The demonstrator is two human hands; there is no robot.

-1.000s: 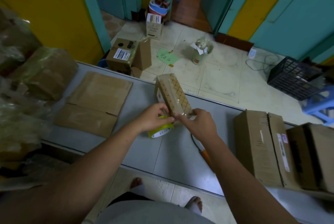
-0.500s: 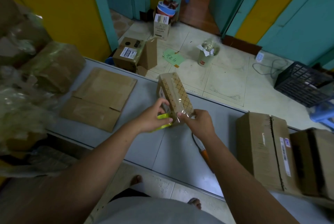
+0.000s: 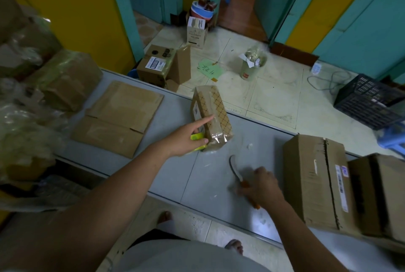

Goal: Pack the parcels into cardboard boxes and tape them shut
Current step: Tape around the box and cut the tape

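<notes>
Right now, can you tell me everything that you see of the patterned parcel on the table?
The parcel is a long brown box with a diamond pattern on top, wrapped in clear film that puckers at the near end. It lies on the grey table, far end towards the far edge. The left hand lays a straight forefinger on it and holds a yellow tape roll against its left side.

One brown diamond-patterned parcel in clear plastic and one yellow tape roll are at the fingers of the left hand. One curved orange-handled knife is at the fingers of the right hand. Two big brown cardboard boxes stand right of those. One flattened brown cardboard box lies left of the left fingers.
</notes>
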